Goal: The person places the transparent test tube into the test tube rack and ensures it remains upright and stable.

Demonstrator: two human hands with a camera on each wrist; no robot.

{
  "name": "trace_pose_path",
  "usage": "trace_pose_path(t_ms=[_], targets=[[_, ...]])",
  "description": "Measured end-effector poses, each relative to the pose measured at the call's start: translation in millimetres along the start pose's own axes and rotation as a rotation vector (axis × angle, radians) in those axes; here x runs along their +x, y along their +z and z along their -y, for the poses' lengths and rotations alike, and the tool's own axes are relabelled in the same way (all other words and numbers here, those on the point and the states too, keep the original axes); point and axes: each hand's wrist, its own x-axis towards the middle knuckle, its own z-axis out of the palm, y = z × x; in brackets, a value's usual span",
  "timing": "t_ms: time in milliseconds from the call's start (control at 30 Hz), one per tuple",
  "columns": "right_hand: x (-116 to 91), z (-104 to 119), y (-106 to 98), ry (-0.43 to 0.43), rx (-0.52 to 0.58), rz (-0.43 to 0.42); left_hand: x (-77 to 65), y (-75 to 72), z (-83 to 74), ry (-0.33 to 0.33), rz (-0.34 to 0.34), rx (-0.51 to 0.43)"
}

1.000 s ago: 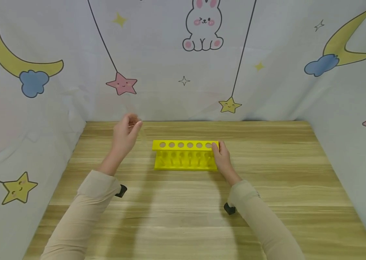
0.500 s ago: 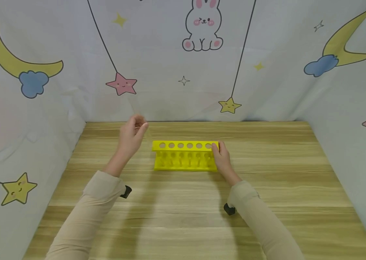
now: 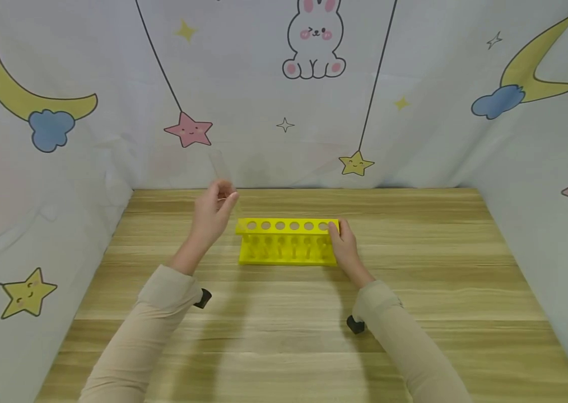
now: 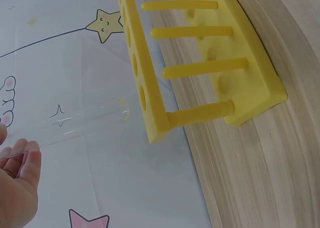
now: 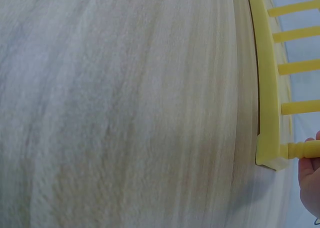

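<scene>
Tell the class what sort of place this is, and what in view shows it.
Probably a small enclosed work booth, perhaps set up indoors for demonstrations: cartoon-printed white cloth hangs behind and on both sides of a wood-grain tabletop, where a yellow test tube rack stands.

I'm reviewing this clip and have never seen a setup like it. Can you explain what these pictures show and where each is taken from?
There is no robot here, just a person working with two bare hands. The wide picture comes from a camera on the head, looking forward and down. The other two come from cameras on the wrists, each facing that hand's work.

On the wood-grain table stands a yellow rack with a row of round holes along its top. The right hand grips the rack's right end. The left hand holds a clear tube, easiest to see in the left wrist picture, near the rack's left end.
</scene>
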Motion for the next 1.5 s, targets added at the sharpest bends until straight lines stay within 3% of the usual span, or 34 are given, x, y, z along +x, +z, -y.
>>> trace_pose_path(t_ms=[433, 800, 1500], targets=[[-1, 0, 0, -0.024, 0.021, -0.011, 0.7, 11.3, 2.3, 0.019, -0.011, -0.022], [1, -2, 1, -0.010, 0.013, -0.020, 4.1, 15.9, 2.4, -0.030, 0.005, -0.018], [1, -2, 1, -0.017, -0.008, -0.014, 7.1, 20.9, 7.4, -0.033, 0.006, -0.024]])
